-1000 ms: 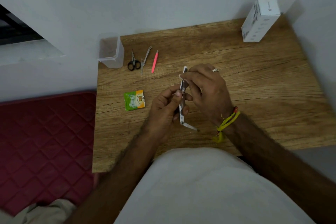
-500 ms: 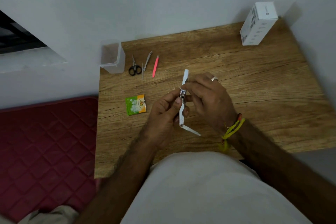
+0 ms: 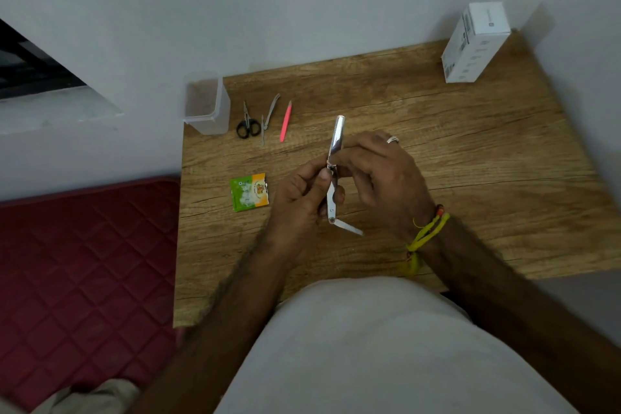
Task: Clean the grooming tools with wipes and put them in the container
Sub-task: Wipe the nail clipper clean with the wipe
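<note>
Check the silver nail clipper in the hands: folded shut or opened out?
Opened out. The silver nail clipper has its lever raised past the fingers and a thin file blade swung out at its lower end.

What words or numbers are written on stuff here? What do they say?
None can be read.
White box: dark print and a small logo, too small and blurred.
Green and orange sachet: a picture and tiny print, too blurred.
Nail clipper, scissors: no writing shows.
</note>
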`<state>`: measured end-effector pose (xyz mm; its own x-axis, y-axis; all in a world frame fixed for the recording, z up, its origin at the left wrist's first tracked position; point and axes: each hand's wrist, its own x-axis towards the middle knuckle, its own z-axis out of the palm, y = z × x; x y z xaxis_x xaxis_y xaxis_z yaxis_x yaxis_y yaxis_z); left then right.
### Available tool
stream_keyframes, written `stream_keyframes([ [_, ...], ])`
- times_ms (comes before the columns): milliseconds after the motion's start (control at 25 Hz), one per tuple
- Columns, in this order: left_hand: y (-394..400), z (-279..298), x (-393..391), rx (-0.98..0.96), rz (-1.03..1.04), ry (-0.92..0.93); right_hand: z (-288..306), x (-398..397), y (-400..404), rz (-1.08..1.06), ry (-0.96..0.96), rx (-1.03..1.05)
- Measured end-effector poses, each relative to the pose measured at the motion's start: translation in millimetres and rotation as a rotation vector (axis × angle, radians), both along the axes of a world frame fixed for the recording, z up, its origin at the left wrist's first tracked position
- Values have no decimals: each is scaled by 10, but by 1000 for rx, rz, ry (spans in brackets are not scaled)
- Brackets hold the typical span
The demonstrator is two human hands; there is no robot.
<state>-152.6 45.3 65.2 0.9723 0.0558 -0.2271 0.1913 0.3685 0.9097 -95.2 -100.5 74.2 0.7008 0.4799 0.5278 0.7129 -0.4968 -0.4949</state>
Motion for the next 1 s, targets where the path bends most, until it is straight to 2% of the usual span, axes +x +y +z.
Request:
stream_keyframes([
  [200, -33, 9, 7, -29, 28, 42, -10, 10, 11, 12, 32, -7],
  [280, -34, -1, 7, -45, 35, 65, 9, -19, 41, -11, 114, 60],
  [440, 33, 56, 35, -105, 135, 69, 143, 14, -16, -209, 510, 474],
  [640, 147, 168, 132, -143, 289, 2, 157, -21, -55, -327, 999, 720],
  [760, 190, 191, 193, -122, 371, -35, 147, -87, -29, -326, 1327, 817],
  [880, 197, 148, 192, -94, 409, -47, 199, -125, 26, -272, 1440, 889],
  [1000, 175, 127, 162, -96, 388, -34, 271, -120, 61, -235, 1430, 980],
])
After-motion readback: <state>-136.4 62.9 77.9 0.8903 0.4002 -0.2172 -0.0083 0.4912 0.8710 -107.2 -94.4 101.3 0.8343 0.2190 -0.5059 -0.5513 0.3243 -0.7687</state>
